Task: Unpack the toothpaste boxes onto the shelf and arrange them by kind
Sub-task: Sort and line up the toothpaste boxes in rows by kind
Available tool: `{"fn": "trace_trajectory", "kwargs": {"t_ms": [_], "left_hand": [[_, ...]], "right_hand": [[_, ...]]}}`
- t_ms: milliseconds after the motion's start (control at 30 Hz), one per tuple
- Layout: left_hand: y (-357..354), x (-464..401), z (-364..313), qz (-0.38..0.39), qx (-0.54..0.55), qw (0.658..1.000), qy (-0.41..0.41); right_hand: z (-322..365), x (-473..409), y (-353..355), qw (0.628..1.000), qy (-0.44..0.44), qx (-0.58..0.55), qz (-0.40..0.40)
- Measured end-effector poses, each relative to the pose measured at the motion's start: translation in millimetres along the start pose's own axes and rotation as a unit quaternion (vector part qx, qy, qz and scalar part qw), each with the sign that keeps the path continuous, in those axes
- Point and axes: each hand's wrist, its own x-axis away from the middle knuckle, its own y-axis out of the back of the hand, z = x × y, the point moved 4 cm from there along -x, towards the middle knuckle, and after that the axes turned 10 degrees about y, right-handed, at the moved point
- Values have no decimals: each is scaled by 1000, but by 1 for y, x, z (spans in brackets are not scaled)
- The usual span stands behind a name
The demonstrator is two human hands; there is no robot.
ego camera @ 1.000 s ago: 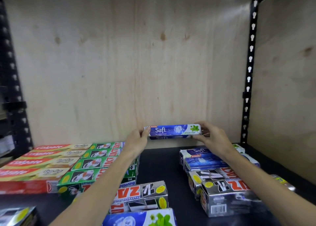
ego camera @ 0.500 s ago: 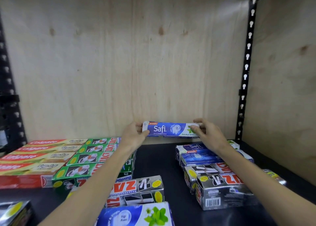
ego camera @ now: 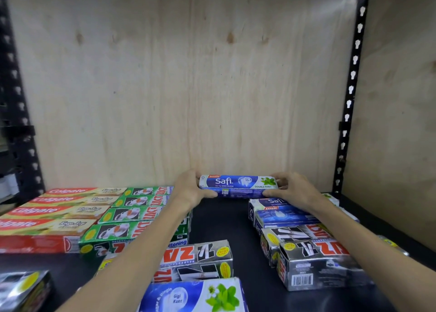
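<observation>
Both hands (ego camera: 188, 189) (ego camera: 292, 189) gripping Safi box (ego camera: 238, 185) ends

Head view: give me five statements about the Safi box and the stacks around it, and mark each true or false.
1. Both hands hold the Safi box, the left hand at one end and the right hand at the other. True.
2. The box stands upright on its end. False: it lies lengthwise along the plywood back wall.
3. The Colgate boxes lie at the far left, beside the green boxes. True.
4. The Colgate boxes are blue. False: they are red and yellow.
5. The silver boxes sit behind the Safi box. False: they lie nearer the camera, at the right.
</observation>
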Motion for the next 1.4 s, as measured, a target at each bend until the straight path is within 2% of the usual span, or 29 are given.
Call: {"fn": "trace_trajectory", "kwargs": {"t_ms": [100,267,333,633,833,1033,1133,1267,1333,1400], "left_hand": [[2,-2,4,-28,-32,999,-8],[-3,-8,8,-60,-173,983,-9],[-6,-10,9,-70,-191,979,-9],[-3,-14,14,-92,-162,982,14],[4,-5,6,-123,-112,986,-27],[2,-5,4,-100,-185,978,-2],[-4,-3,-2,-75,-225,971,-39],[-16,8,-28,-32,-114,981,-155],[-24,18,-39,22,-37,986,-161],[-32,27,-46,66,-35,987,-145]], "right_hand": [[-2,-7,-4,999,-29,17,37],[2,-19,-2,991,-57,53,106],[5,-21,-2,990,-59,63,113],[11,-32,-7,993,-53,78,68],[10,-35,-12,994,-62,72,60],[12,-31,-9,993,-63,77,61],[15,-23,3,994,-52,68,62],[9,2,37,997,-46,67,11],[-1,17,53,990,-76,119,3],[-13,32,64,977,-132,168,11]]}}
